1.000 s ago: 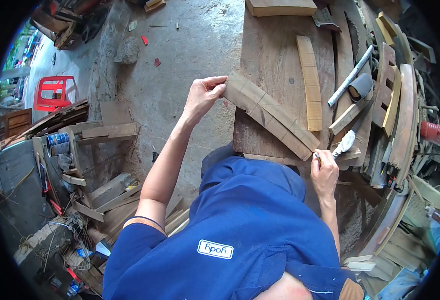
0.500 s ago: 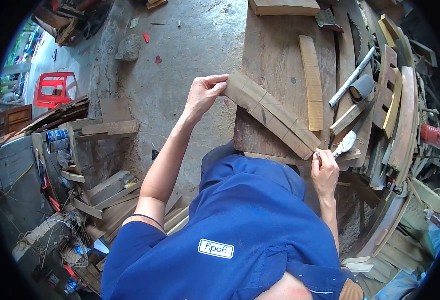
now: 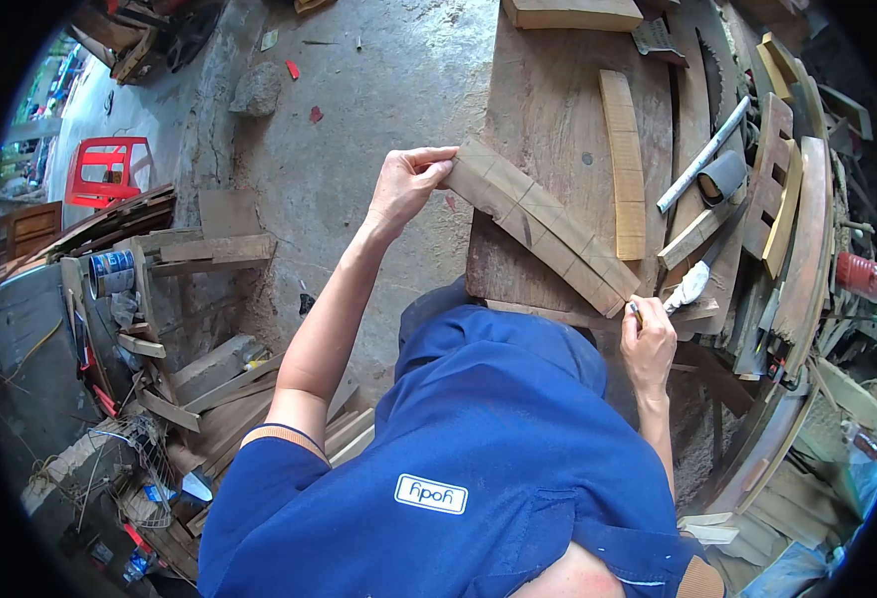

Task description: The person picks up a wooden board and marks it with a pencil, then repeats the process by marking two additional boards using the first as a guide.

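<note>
My left hand (image 3: 405, 187) pinches the far left end of a brown wooden piece (image 3: 538, 224) that slants over the workbench (image 3: 553, 90). Dark pencil lines cross this piece, and a long line or seam runs along it. At its near right end my right hand (image 3: 648, 337) is closed around a short pencil (image 3: 636, 313), whose tip is by the wood's corner. A lighter, slightly curved wooden strip (image 3: 623, 164) with faint cross lines lies on the bench just beyond.
On the bench's right lie a pale rod (image 3: 702, 154), a dark rounded block (image 3: 722, 177), a white crumpled bundle (image 3: 690, 287) and a saw blade (image 3: 709, 75). A thick board (image 3: 573, 13) sits at the far end. Scrap wood (image 3: 229, 389) is piled on the left.
Almost nothing differs. The view has shifted very slightly; both hands keep their places at the two ends of the wooden piece.
</note>
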Demonstrator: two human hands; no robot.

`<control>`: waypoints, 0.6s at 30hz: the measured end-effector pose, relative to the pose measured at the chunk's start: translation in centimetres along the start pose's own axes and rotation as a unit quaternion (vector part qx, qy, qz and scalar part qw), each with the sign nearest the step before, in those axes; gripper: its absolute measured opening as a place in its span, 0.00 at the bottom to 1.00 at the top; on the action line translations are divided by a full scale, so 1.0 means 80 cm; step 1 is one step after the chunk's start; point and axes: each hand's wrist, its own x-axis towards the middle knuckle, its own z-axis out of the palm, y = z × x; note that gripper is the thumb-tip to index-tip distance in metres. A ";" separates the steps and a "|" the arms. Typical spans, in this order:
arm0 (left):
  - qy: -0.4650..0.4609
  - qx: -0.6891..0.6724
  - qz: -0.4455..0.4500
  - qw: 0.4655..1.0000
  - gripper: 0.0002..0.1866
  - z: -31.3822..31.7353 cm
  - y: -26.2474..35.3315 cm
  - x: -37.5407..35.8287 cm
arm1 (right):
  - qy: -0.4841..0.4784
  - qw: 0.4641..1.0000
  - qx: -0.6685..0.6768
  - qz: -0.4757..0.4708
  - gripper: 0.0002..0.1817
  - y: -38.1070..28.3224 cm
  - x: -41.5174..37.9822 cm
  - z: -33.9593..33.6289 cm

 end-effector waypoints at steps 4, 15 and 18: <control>0.000 0.003 0.006 1.000 0.15 -0.001 -0.003 0.000 | 0.002 1.000 -0.004 -0.001 0.09 0.001 0.000 0.001; 0.010 -0.009 0.004 1.000 0.15 0.002 -0.001 -0.005 | -0.002 1.000 -0.003 0.005 0.09 0.001 -0.001 0.001; 0.008 -0.006 0.005 1.000 0.14 0.002 -0.002 -0.004 | -0.004 1.000 -0.002 0.010 0.09 0.001 -0.002 0.002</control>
